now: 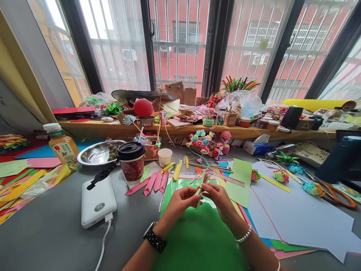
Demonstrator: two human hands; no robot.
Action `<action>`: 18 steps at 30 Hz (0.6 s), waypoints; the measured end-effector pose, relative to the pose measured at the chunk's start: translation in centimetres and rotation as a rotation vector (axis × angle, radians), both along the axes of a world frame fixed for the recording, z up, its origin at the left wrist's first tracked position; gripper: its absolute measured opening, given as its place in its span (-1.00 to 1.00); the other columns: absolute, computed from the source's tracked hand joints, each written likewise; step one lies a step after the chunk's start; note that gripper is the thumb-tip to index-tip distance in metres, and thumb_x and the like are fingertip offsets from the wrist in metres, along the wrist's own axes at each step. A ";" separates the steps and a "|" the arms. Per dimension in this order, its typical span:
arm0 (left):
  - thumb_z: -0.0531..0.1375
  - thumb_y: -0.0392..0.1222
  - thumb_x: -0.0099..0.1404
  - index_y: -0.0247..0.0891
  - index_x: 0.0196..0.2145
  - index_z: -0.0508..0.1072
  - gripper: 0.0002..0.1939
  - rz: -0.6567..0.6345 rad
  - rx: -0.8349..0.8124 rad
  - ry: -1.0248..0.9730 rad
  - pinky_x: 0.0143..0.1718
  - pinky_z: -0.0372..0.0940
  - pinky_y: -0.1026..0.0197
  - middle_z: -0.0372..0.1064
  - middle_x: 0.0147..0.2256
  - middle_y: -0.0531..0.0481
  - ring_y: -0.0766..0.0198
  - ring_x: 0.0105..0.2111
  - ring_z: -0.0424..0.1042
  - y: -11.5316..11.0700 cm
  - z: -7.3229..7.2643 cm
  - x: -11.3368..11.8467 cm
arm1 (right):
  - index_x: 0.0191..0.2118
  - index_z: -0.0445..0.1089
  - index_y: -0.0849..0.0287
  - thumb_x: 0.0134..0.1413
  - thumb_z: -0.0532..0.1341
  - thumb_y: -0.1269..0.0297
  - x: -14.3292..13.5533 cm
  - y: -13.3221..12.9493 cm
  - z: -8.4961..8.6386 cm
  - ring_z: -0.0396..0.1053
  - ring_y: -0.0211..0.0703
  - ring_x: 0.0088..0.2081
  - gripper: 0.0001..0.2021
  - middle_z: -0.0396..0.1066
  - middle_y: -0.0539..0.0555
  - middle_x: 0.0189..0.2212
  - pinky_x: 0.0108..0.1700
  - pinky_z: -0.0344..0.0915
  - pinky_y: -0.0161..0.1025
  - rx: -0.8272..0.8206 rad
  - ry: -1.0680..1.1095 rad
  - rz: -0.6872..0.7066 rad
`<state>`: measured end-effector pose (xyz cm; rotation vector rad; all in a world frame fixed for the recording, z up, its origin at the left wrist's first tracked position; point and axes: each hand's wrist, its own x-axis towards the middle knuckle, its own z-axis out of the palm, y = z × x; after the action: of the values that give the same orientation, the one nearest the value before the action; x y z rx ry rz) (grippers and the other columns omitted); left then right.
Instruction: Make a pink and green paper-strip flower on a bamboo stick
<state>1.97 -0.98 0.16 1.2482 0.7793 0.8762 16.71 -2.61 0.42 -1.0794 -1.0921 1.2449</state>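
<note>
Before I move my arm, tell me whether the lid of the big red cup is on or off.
On: the black lid sits over the mouth of the red cup, covering its top.

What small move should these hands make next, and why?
Perhaps the right hand should draw the upper ends of the paper strips closer together: they fan apart above the fingers, while the left hand also grips the bundle.

The left hand and right hand meet fingertip to fingertip near the center, fingers bent and pinching, both forearms angling inward from the near edge.
</note>
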 end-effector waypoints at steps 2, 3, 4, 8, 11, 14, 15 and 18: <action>0.30 -0.05 -0.09 -0.35 -0.42 0.47 -0.69 -0.029 -0.006 0.025 -0.45 0.24 0.27 0.46 -0.48 -0.08 0.23 -0.47 0.42 0.1 0.2 -0.2 | -0.48 0.40 0.22 -0.20 0.26 0.07 0.5 0.2 0.4 0.31 -0.20 -0.36 -0.72 0.37 0.01 -0.50 -0.27 0.22 -0.28 -0.030 0.075 0.020; 0.29 -0.05 -0.08 -0.35 -0.42 0.48 -0.69 -0.040 -0.008 0.039 -0.45 0.24 0.28 0.46 -0.47 -0.09 0.23 -0.46 0.43 0.2 0.3 -0.4 | -0.46 0.39 0.21 -0.19 0.27 0.10 0.8 0.2 0.5 0.30 -0.24 -0.37 -0.75 0.36 -0.01 -0.48 -0.28 0.22 -0.30 -0.032 0.106 0.024; 0.29 -0.06 -0.08 -0.35 -0.41 0.49 -0.69 -0.043 -0.010 0.052 -0.45 0.24 0.28 0.47 -0.45 -0.09 0.23 -0.46 0.43 0.2 0.5 -0.5 | -0.47 0.37 0.19 -0.20 0.28 0.14 1.1 0.3 0.6 0.28 -0.28 -0.41 -0.78 0.34 -0.04 -0.50 -0.32 0.21 -0.34 -0.022 0.129 0.021; 0.32 -0.12 -0.12 -0.30 -0.35 0.49 -0.67 0.103 -0.005 0.026 -0.38 0.26 0.26 0.47 -0.39 -0.05 0.24 -0.42 0.42 0.4 1.2 -1.1 | -0.54 0.32 0.20 -0.22 0.31 0.22 1.7 0.3 0.7 0.16 -0.40 -0.56 -0.80 0.23 -0.12 -0.63 -0.47 0.13 -0.43 0.047 0.143 0.025; 0.32 -0.17 -0.12 -0.29 -0.30 0.46 -0.64 0.216 -0.008 -0.046 -0.35 0.27 0.25 0.46 -0.40 -0.02 0.25 -0.41 0.43 0.5 1.6 -1.3 | -0.51 0.35 0.21 -0.24 0.32 0.21 1.8 0.3 0.7 0.22 -0.38 -0.53 -0.81 0.28 -0.10 -0.61 -0.44 0.17 -0.41 0.028 0.148 0.040; 0.34 -0.21 -0.15 -0.30 -0.32 0.43 -0.64 0.275 -0.028 -0.085 -0.39 0.27 0.27 0.46 -0.43 -0.01 0.27 -0.43 0.43 0.5 1.6 -1.3 | -0.46 0.38 0.20 -0.29 0.34 0.19 1.8 0.5 0.8 0.31 -0.31 -0.46 -0.77 0.35 -0.06 -0.53 -0.39 0.23 -0.36 -0.020 0.177 -0.005; 0.34 -0.21 -0.16 -0.31 -0.35 0.43 -0.65 0.290 -0.025 -0.082 -0.41 0.27 0.28 0.46 -0.44 -0.01 0.27 -0.44 0.43 0.5 1.7 -1.3 | -0.45 0.38 0.20 -0.30 0.34 0.18 1.9 0.5 0.8 0.33 -0.29 -0.45 -0.75 0.37 -0.04 -0.51 -0.38 0.25 -0.35 -0.030 0.175 -0.022; 0.34 -0.20 -0.15 -0.32 -0.40 0.46 -0.70 0.320 0.003 -0.054 -0.43 0.28 0.29 0.46 -0.46 -0.02 0.26 -0.44 0.43 0.5 1.8 -1.3 | -0.42 0.39 0.21 -0.33 0.35 0.15 2.0 0.8 0.6 0.34 -0.27 -0.47 -0.70 0.40 -0.01 -0.50 -0.40 0.27 -0.33 -0.036 0.140 -0.046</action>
<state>0.63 -0.49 1.95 1.1138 0.9501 1.1650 18.71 -1.85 1.03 -1.0222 -0.9371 1.2879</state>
